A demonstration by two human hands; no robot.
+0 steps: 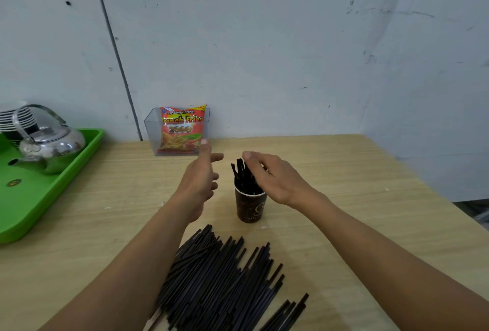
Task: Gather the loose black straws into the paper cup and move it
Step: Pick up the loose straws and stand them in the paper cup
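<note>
Setting: a pale, scuffed wall meeting in a corner behind a light wood tabletop [344, 171].
Landmark: the brown paper cup [250, 205], standing upright near the middle of the tabletop.
Far left of the cup: a green tray [53, 185] carrying a shiny metal kettle [47, 145], with a stack of white dishes [16, 116] behind the kettle.
Behind and left of the cup: a clear plastic box [177, 132] against the wall, holding a red snack packet [182, 129].
Left hand [198, 182]: just beside the cup on its left, raised off the tabletop, palm turned toward the cup; fingers spread apart and holding nothing.
Straws in the cup [244, 177]: a bunch of black straws stands in it, leaning and sticking out above the rim.
Right hand [275, 177]: just right of the cup, above its rim, fingers curled against the upright straws; whether they are clamped on them cannot be told.
Loose straws [219, 283]: a large heap of black straws lies flat on the tabletop in front of the cup, between the two forearms.
</note>
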